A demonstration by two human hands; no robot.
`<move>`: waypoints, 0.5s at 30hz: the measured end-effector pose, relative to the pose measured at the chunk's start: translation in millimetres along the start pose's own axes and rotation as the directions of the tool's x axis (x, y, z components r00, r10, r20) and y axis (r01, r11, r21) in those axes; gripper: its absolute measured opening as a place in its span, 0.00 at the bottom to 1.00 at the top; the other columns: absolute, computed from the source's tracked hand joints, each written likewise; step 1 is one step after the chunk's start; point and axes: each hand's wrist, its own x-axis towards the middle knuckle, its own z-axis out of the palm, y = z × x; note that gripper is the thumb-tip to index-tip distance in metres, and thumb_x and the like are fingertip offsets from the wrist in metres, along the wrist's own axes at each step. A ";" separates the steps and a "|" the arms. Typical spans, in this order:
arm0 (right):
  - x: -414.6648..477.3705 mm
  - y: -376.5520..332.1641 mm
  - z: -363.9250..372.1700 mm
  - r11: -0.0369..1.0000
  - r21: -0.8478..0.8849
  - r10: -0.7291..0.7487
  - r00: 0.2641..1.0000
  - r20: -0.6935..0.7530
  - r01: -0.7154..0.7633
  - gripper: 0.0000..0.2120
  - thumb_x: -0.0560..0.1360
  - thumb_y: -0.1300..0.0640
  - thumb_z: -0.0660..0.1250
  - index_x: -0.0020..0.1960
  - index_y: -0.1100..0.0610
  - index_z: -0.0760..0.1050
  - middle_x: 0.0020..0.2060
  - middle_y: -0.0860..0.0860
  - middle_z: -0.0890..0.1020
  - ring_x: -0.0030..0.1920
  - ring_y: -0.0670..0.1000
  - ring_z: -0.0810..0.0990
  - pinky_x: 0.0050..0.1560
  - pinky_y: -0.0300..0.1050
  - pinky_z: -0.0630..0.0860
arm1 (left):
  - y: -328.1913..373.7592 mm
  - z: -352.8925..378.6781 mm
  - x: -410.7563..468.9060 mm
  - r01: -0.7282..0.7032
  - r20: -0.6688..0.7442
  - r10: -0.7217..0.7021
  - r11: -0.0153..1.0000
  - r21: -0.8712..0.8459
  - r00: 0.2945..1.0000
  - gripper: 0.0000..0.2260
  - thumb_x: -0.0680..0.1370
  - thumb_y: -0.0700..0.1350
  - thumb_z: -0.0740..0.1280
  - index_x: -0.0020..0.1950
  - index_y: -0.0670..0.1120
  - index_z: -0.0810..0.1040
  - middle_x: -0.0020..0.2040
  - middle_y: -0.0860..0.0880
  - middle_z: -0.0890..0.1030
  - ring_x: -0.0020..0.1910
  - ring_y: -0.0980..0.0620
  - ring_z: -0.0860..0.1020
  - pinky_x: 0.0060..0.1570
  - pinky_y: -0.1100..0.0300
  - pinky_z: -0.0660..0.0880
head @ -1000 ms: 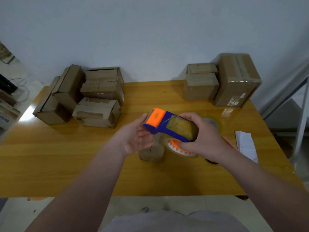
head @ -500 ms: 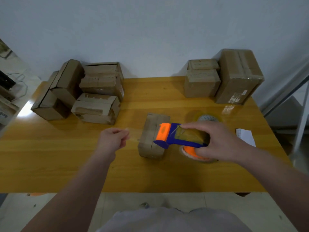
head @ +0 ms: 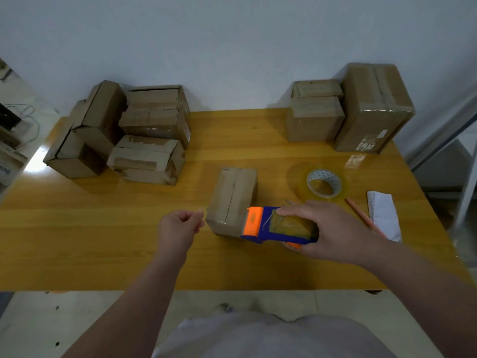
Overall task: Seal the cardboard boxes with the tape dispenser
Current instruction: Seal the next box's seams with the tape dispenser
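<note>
Your small box (head: pixel 233 195) sits mid-table (head: pixel 103 241), with bare wood on its left and out to the near edge. Your right hand (head: pixel 333 231) wraps the tape dispenser (head: pixel 273 228), orange end on the box's near right corner. Your left hand (head: pixel 178 228) curls just beside the box; whether it pinches anything, I can't tell.

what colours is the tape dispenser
The tape dispenser is blue with an orange front end, seen in the head view.
</note>
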 end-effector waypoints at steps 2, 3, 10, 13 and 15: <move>1.6 -0.7 0.7 1.000 -0.024 0.004 1.000 0.007 -0.004 0.35 0.67 0.47 0.77 0.70 0.37 0.66 0.58 0.40 0.73 0.58 0.45 0.75 0.50 0.47 0.79 | -3.1 0.4 1.6 -0.002 -0.008 0.002 1.000 -0.015 1.000 0.10 0.76 0.43 0.70 0.36 0.42 0.80 0.33 0.48 0.82 0.32 0.52 0.75 0.38 0.56 0.74; 2.7 -1.3 0.8 0.999 -0.034 0.007 1.000 0.009 -0.007 0.35 0.67 0.47 0.76 0.70 0.36 0.65 0.58 0.40 0.73 0.58 0.45 0.74 0.50 0.47 0.79 | -4.5 0.5 3.0 0.002 -0.009 -0.002 1.000 -0.021 1.000 0.10 0.76 0.43 0.70 0.36 0.42 0.80 0.33 0.48 0.82 0.32 0.52 0.75 0.39 0.56 0.74; 6.1 -0.3 2.7 0.999 -0.037 0.017 0.999 0.037 -0.016 0.34 0.68 0.49 0.77 0.70 0.36 0.66 0.55 0.35 0.68 0.63 0.42 0.71 0.53 0.46 0.78 | -11.7 4.3 6.0 0.011 -0.005 -0.010 0.999 0.043 1.000 0.10 0.77 0.45 0.70 0.36 0.43 0.80 0.34 0.47 0.82 0.33 0.52 0.76 0.39 0.56 0.75; 7.2 3.5 5.8 0.999 -0.034 0.022 0.999 0.039 -0.020 0.34 0.68 0.49 0.76 0.69 0.35 0.65 0.56 0.36 0.68 0.63 0.43 0.71 0.52 0.46 0.79 | -15.0 7.3 6.7 0.023 0.023 -0.024 0.999 0.040 0.999 0.10 0.77 0.45 0.70 0.37 0.44 0.79 0.34 0.48 0.82 0.35 0.52 0.77 0.38 0.57 0.75; 7.3 6.1 8.4 0.999 -0.025 0.021 0.999 0.026 -0.021 0.35 0.68 0.49 0.77 0.69 0.35 0.65 0.56 0.38 0.69 0.60 0.44 0.74 0.50 0.45 0.79 | -15.7 9.1 6.5 0.021 0.036 -0.022 0.999 0.049 0.999 0.10 0.77 0.45 0.70 0.36 0.43 0.80 0.34 0.47 0.82 0.34 0.52 0.77 0.37 0.59 0.74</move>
